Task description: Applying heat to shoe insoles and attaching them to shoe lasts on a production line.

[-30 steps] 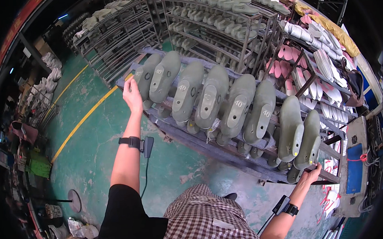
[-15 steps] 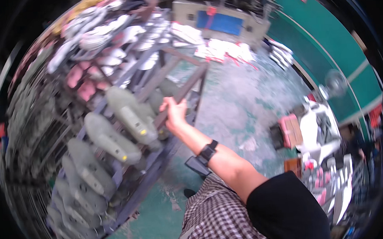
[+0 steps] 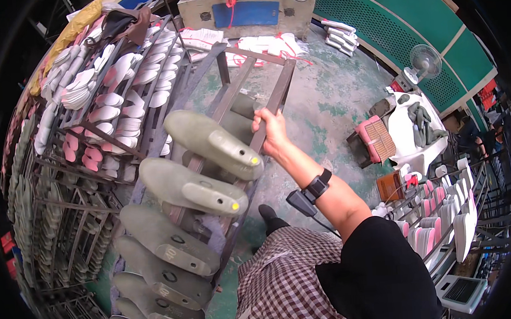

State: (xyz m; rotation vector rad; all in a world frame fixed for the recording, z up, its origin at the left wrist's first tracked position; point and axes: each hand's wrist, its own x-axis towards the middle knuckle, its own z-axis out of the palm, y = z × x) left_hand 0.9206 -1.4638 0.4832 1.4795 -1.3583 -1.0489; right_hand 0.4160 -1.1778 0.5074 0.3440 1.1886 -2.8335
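Note:
My right hand (image 3: 271, 130) is wrapped round a brown metal rail (image 3: 277, 90) of a long rack, near its far end. The arm is stretched forward, with a black band and small device (image 3: 316, 186) at the wrist. Just left of the hand, a dark olive-green shoe last (image 3: 208, 142) lies tilted across the rack, a yellow dot on its heel end. A second green last (image 3: 190, 186) with a yellow dot lies nearer, and several more (image 3: 167, 239) follow in a row toward me. My left hand is out of view.
Racks of white and pink shoe parts (image 3: 126, 71) stand on the left, beside stacked green lasts (image 3: 51, 222). White bundles (image 3: 270, 45) lie on the floor ahead. To the right are a standing fan (image 3: 424, 62), a pink-topped crate (image 3: 376, 141) and another loaded rack (image 3: 438, 219).
The view has turned, and the rack and my right hand now sit further right in it. My right hand is still on the rail.

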